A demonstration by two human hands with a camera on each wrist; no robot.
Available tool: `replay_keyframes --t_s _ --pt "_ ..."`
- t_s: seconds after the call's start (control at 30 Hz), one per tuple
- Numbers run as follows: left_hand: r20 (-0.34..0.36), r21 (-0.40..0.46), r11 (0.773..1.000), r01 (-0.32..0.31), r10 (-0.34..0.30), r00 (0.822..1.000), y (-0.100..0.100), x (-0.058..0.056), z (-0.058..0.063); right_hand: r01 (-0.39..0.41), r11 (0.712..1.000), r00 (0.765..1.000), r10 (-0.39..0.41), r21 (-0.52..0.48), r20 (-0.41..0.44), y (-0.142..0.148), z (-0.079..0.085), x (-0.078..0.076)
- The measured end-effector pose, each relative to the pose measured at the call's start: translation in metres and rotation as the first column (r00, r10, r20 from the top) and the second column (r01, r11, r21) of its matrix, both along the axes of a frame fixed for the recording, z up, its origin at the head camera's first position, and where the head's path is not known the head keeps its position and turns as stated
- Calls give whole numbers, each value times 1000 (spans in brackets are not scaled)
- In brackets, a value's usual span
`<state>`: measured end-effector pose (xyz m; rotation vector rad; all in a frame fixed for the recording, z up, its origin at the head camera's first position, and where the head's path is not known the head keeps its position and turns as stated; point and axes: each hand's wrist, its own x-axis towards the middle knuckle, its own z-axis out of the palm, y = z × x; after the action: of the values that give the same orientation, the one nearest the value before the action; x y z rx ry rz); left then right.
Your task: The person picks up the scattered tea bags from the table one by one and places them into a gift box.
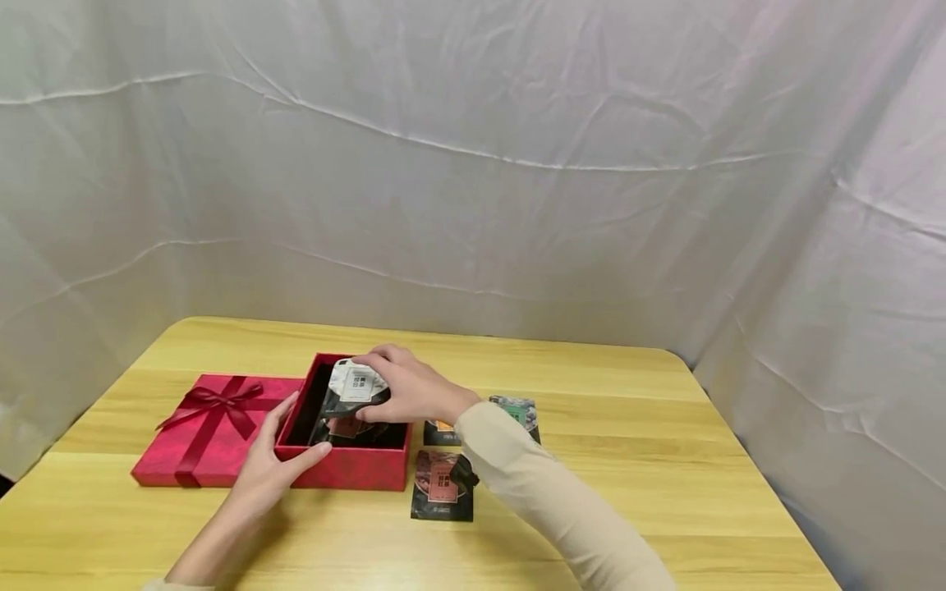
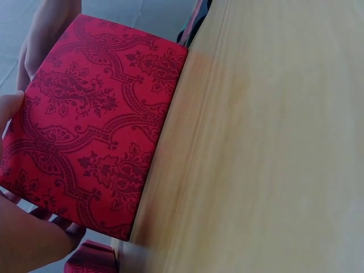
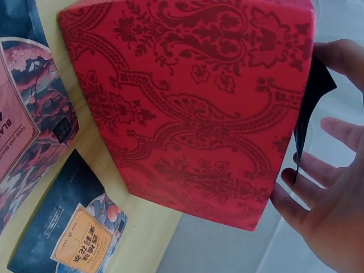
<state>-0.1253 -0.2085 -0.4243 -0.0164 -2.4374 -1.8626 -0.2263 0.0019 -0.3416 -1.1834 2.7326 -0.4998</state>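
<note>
Near the bench's (image 1: 628,476) left edge we see one red ribbon-bowed lid (image 1: 229,443); the left grip (image 1: 273,464) holds one red patterned box (image 1: 362,469), the right grip (image 1: 410,390) pinches one black-and-white flat packet (image 1: 358,384) at its mouth; rightward, three dark flat packets (image 1: 442,484).

1 gift box (image 1: 351,469), 1 bow-topped lid (image 1: 229,450) nr L edge of tbl (image 1: 702,492), 3 tea sachets (image 1: 442,486) off box's R edge, 2 more vis. at box, 1 L hand (image 1: 277,468), 1 R hand (image 1: 414,390).

A cream sleeve (image 1: 550,497) is worn on the right, a small black fitting (image 1: 464,474) seen beside it (left sleeve (image 1: 177,585) pale).
</note>
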Motion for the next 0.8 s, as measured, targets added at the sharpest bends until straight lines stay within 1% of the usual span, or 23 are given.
replay_keyframes --t_s 0.3,0.5,0.67,0.8 --pt "5 -10 1000 1 -1 1000 -2 1 0 -5 999 999 7 46 -47 -17 1 0" --pt "1 -38 999 -3 3 1000 -3 1 1 -29 997 997 34 78 -67 -23 -1 2" --pt "0 -31 1000 0 0 1000 -2 1 2 -31 995 995 39 93 -93 -26 -4 3" --pt "-6 -18 1000 -5 5 1000 -2 2 1 -28 995 995 37 101 -95 -28 -7 4"
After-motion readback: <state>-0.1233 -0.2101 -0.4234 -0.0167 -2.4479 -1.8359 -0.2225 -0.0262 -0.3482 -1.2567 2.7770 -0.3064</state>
